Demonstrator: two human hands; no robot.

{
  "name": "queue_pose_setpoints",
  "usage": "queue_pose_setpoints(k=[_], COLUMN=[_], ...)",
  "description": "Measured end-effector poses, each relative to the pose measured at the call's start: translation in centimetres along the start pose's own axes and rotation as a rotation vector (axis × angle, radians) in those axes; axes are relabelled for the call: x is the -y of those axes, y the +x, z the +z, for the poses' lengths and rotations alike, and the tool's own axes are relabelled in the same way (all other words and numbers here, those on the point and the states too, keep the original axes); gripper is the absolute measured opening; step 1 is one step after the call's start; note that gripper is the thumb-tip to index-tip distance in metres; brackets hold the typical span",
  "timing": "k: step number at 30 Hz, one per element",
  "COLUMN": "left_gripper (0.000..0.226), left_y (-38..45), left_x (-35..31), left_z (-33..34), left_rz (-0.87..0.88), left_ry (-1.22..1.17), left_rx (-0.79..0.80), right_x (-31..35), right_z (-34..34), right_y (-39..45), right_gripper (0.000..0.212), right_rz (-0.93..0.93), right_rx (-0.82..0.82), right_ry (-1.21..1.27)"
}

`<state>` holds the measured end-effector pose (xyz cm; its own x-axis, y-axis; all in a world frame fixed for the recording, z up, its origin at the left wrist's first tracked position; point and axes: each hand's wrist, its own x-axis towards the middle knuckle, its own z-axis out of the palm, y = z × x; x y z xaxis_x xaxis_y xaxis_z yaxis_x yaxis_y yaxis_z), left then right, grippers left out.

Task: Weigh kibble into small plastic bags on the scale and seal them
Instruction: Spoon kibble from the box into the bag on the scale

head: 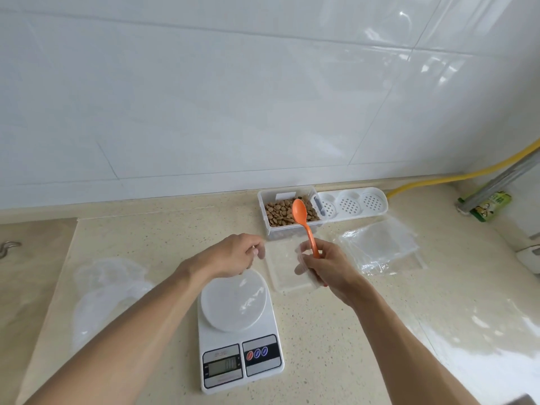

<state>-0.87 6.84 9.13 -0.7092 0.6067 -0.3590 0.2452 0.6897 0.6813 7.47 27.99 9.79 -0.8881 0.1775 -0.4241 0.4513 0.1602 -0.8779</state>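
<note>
A white digital scale [239, 331] stands in front of me with nothing on its round platform. My left hand [233, 255] hovers over the platform's far edge, fingers curled, and seems to pinch the left edge of a small clear plastic bag [287, 273]. My right hand [324, 267] grips an orange spoon [302, 217] by the handle, bowl pointing up and empty, and also holds the bag's right side. Behind the hands is a clear container of brown kibble [279, 213], its top uncovered.
A white perforated tray [353, 204] lies right of the kibble container. A stack of clear bags [380, 247] sits at the right and crumpled clear plastic [108, 287] at the left. A yellow hose [438, 179] and a green packet [491, 206] occupy the far right corner.
</note>
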Motion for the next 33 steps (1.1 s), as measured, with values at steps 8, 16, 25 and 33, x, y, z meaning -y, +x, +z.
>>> queue_pose_setpoints(k=[8, 16, 25, 33], left_gripper=[0.022, 0.134, 0.096, 0.087], left_y=[0.1, 0.6, 2.3, 5.6], left_x=[0.9, -0.9, 1.1, 2.2], left_z=[-0.4, 2.9, 2.2, 2.0], left_rz=[0.075, 0.183, 0.227, 0.146], left_ry=[0.243, 0.378, 0.24, 0.28], left_rx=[-0.181, -0.128, -0.302, -0.398], right_x=[0.6, 0.6, -0.2, 0.6], right_z=[0.7, 3.4, 3.3, -0.9], right_y=[0.0, 1.0, 3.1, 7.8], right_gripper=[0.014, 0.014, 0.017, 0.025], right_rz=[0.027, 0.057, 0.099, -0.046], right_rx=[0.023, -0.115, -0.215, -0.377], right_ry=[0.105, 0.112, 0.083, -0.458])
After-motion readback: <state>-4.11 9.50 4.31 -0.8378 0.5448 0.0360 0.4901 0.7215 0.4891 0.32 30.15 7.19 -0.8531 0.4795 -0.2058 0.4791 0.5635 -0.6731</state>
